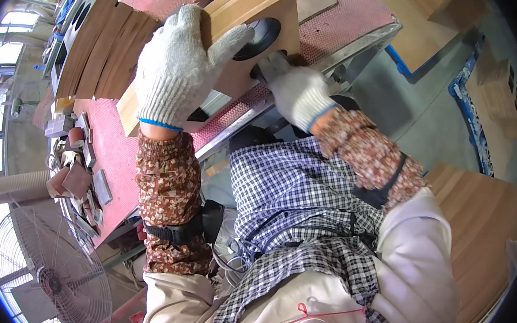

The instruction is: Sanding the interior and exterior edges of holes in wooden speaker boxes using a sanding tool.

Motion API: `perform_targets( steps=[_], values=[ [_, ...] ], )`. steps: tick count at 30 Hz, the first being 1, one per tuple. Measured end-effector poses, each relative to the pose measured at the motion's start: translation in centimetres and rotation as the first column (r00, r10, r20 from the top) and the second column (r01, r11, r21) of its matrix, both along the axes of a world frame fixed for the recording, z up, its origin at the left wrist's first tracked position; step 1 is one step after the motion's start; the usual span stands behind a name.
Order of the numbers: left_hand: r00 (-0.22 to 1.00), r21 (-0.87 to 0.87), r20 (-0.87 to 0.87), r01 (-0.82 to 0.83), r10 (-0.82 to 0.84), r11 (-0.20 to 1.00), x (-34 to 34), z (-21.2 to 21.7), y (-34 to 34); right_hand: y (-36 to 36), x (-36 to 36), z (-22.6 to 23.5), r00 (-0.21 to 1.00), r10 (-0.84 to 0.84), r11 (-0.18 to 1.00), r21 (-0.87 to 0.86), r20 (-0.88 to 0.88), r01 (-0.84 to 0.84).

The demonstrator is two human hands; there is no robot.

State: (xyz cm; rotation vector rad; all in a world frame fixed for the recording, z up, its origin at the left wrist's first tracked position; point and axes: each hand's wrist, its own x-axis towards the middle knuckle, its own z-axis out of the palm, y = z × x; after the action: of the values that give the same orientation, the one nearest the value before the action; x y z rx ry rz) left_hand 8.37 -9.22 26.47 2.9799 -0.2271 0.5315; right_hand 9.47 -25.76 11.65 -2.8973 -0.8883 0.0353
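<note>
On the pink work surface [129, 168] stands a light wooden box [289, 26] with a dark round opening [263, 39] in its face. My left hand [177, 68], in a white knitted glove, grips the box at its left side, its thumb stretched across the face toward the opening. Below the opening my right hand [301, 94], also gloved, is closed on a dark grey block [271, 68] held against the lower right of the face. Motion blurs this hand, and the block's underside is hidden.
More wooden boxes [99, 49] stand to the left. Sanding blocks and small tools [75, 179] lie along the table's left edge. A large caged fan [52, 276] stands at the lower left. Wooden panels [474, 229] are at the right, and blue-edged pallets [472, 112] are on the floor.
</note>
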Motion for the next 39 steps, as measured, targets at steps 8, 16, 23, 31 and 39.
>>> perform_targets(
  steps=[8,16,23,31,39],
  values=[
    [1.0,-0.017,-0.014,0.019,-0.019,1.0,0.0,-0.1,0.0,1.6,2.6,2.1,0.986,0.025,1.0,0.02,-0.163,-0.022],
    [0.999,0.01,0.027,0.039,-0.039,0.999,0.2,0.0,0.2,1.3,2.4,2.2,0.945,0.019,0.983,0.178,-0.328,0.041],
    [1.0,0.017,0.008,0.019,-0.019,1.0,-0.2,0.5,-0.6,0.5,2.1,-2.3,0.938,0.163,0.779,0.623,-0.306,0.068],
    [0.997,0.0,-0.077,0.003,-0.003,1.0,-0.6,0.7,-0.7,-0.9,-1.1,-3.9,0.741,0.528,0.216,0.909,-0.416,0.356],
    [0.995,-0.022,-0.094,-0.044,0.042,0.999,-0.7,0.5,-0.6,0.1,-1.9,-3.9,0.333,0.837,-0.176,0.362,-0.434,0.915]
  ],
)
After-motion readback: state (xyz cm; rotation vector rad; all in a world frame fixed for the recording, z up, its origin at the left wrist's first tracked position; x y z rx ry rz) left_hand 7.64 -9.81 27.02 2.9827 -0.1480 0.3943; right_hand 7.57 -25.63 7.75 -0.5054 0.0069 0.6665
